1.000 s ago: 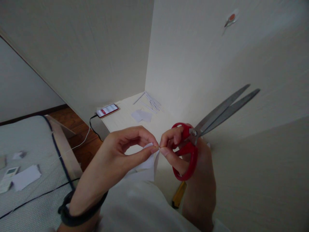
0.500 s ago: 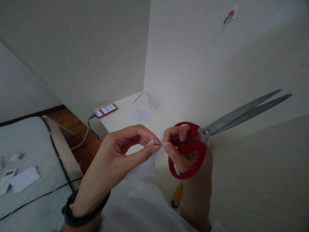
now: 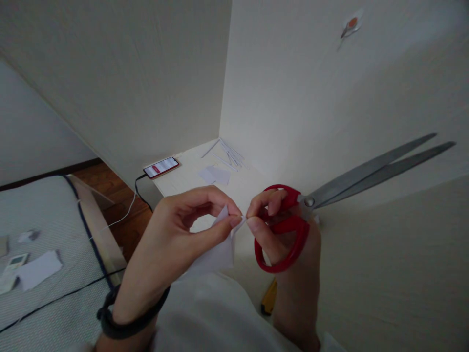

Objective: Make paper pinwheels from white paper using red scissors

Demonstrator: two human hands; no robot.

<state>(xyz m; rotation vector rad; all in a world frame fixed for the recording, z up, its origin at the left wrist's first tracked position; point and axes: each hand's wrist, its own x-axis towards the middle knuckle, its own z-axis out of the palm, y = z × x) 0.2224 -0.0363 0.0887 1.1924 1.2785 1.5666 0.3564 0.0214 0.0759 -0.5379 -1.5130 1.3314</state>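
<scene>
Paper [image 3: 220, 254]: pinched at its top corner by left hand [image 3: 183, 230] and right hand [image 3: 282, 234] fingertips, scissors [image 3: 304, 205] hooked on right fingers, blades best kept pointed away.

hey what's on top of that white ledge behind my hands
A phone with a cable, paper pieces and thin paper strips lie on the ledge. Its near end is hidden behind both hands.

Scissors [image 3: 330, 195] swung flatter — paper [image 3: 220, 252] spread wider.
</scene>
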